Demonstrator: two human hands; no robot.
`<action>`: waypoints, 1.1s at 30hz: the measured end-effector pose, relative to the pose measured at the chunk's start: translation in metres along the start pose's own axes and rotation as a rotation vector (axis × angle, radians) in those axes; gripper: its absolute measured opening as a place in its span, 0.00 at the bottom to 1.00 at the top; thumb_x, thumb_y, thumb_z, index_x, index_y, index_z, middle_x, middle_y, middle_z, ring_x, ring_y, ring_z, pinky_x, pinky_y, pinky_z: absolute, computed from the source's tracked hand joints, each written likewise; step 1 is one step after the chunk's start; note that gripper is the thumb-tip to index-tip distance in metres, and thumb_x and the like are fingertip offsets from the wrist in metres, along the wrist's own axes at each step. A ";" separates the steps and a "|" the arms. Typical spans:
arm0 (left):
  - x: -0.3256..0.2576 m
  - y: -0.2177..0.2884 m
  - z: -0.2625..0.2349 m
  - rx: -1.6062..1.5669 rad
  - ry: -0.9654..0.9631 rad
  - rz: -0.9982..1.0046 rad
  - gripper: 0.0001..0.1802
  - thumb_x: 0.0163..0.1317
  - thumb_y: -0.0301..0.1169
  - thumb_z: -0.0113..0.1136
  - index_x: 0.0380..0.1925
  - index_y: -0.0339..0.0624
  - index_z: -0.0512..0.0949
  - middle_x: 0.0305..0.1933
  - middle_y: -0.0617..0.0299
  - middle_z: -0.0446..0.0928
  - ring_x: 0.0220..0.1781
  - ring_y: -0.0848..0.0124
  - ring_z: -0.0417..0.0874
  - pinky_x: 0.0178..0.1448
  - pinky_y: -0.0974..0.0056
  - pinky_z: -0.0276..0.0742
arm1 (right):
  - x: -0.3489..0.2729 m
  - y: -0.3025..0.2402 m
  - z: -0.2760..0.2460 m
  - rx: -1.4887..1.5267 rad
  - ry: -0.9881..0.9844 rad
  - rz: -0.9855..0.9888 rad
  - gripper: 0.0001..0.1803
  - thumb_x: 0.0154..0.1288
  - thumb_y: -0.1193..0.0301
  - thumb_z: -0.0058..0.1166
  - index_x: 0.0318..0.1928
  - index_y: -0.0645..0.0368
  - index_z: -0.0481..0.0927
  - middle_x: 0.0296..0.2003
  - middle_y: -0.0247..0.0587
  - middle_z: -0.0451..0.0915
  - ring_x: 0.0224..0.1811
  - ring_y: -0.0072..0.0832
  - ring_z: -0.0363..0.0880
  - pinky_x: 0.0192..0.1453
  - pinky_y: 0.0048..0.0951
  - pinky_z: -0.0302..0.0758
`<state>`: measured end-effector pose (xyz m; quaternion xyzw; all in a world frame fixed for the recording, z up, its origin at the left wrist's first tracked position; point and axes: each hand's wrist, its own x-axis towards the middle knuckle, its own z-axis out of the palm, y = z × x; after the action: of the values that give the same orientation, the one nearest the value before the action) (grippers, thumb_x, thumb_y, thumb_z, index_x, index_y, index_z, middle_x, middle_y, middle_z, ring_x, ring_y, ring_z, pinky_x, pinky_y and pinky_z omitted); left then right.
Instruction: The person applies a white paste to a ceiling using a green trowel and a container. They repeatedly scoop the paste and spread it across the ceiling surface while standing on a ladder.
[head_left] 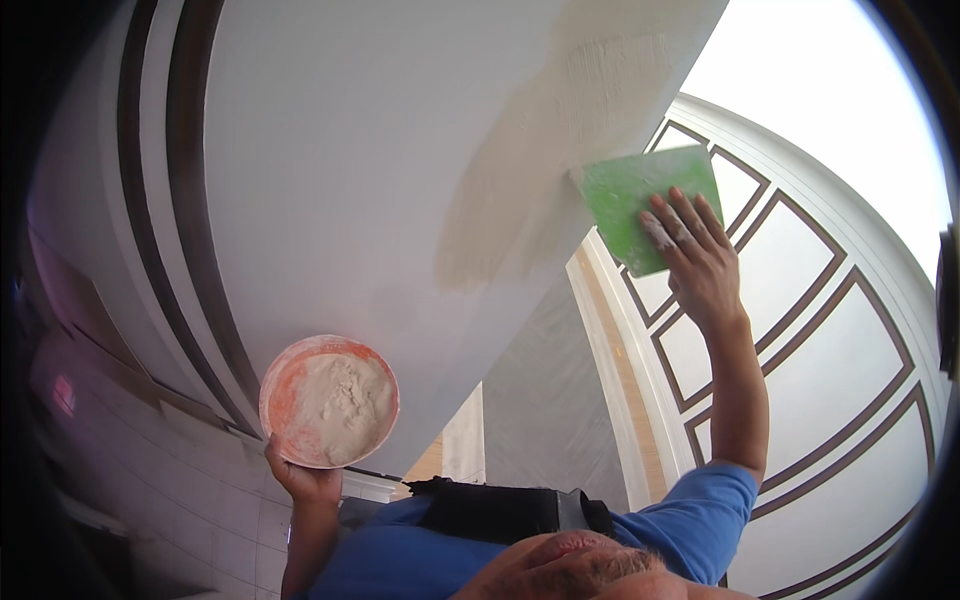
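Fingers (684, 212) of the right hand (706, 262), nearly straight, hold a green scraper (625, 205) by the wall's (350, 200) right edge; the left hand (308, 482) grips a paste bowl (285, 400).

My camera gives me two dark strips (188, 110) curving down the upper left, a pink glow (64, 395) near the left edge, a pale tiled floor (190, 490) at lower left, a grey surface (550, 380) at lower centre and a brown-framed white wall (820, 370) at right.

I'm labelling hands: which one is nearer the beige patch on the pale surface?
Right. The right hand, holding a green spreader, is right of the beige patch; the left hand, holding the bowl, is farther, below and left.
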<state>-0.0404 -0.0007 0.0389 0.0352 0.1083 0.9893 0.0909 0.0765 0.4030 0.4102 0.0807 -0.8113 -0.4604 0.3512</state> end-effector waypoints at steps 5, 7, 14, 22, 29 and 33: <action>0.003 0.001 -0.003 -0.025 -0.019 -0.007 0.41 0.65 0.52 0.56 0.73 0.45 0.63 0.76 0.53 0.65 0.77 0.53 0.65 0.78 0.43 0.62 | 0.055 0.007 -0.059 0.010 0.318 0.136 0.31 0.65 0.85 0.56 0.65 0.41 0.79 0.62 0.39 0.82 0.63 0.35 0.82 0.65 0.37 0.83; 0.010 0.000 -0.011 -0.033 -0.024 -0.026 0.40 0.65 0.52 0.56 0.73 0.45 0.63 0.76 0.54 0.65 0.77 0.53 0.65 0.78 0.43 0.62 | 0.084 0.012 -0.078 0.111 0.263 0.322 0.26 0.69 0.80 0.56 0.64 0.44 0.80 0.55 0.44 0.85 0.54 0.38 0.88 0.54 0.36 0.88; 0.014 0.006 -0.010 -0.027 -0.031 -0.089 0.41 0.64 0.52 0.56 0.74 0.45 0.63 0.75 0.53 0.65 0.77 0.52 0.65 0.78 0.43 0.63 | 0.178 -0.003 -0.102 0.295 0.426 0.335 0.23 0.66 0.86 0.44 0.59 0.64 0.80 0.49 0.61 0.84 0.50 0.52 0.85 0.55 0.44 0.81; 0.006 0.011 -0.003 0.001 0.020 -0.061 0.41 0.65 0.52 0.57 0.73 0.45 0.63 0.76 0.53 0.65 0.77 0.52 0.65 0.79 0.42 0.63 | 0.136 -0.023 -0.036 0.123 0.239 0.129 0.26 0.66 0.81 0.55 0.63 0.49 0.80 0.56 0.45 0.85 0.54 0.41 0.86 0.56 0.41 0.86; 0.010 0.010 -0.003 -0.015 0.004 -0.103 0.40 0.65 0.52 0.54 0.73 0.44 0.63 0.76 0.54 0.65 0.77 0.53 0.65 0.78 0.44 0.62 | 0.062 -0.129 -0.022 0.148 -0.237 -0.085 0.28 0.73 0.73 0.50 0.72 0.59 0.68 0.70 0.60 0.68 0.75 0.53 0.65 0.81 0.49 0.61; 0.012 0.010 0.001 -0.019 -0.010 -0.118 0.40 0.65 0.53 0.54 0.73 0.45 0.63 0.76 0.53 0.65 0.77 0.53 0.65 0.78 0.43 0.62 | 0.050 -0.129 -0.032 0.259 -0.357 -0.065 0.27 0.74 0.72 0.47 0.72 0.59 0.68 0.70 0.58 0.70 0.74 0.48 0.68 0.82 0.48 0.61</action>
<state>-0.0537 -0.0073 0.0426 0.0330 0.1003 0.9830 0.1499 0.0351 0.2852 0.3416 0.0684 -0.9099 -0.3705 0.1738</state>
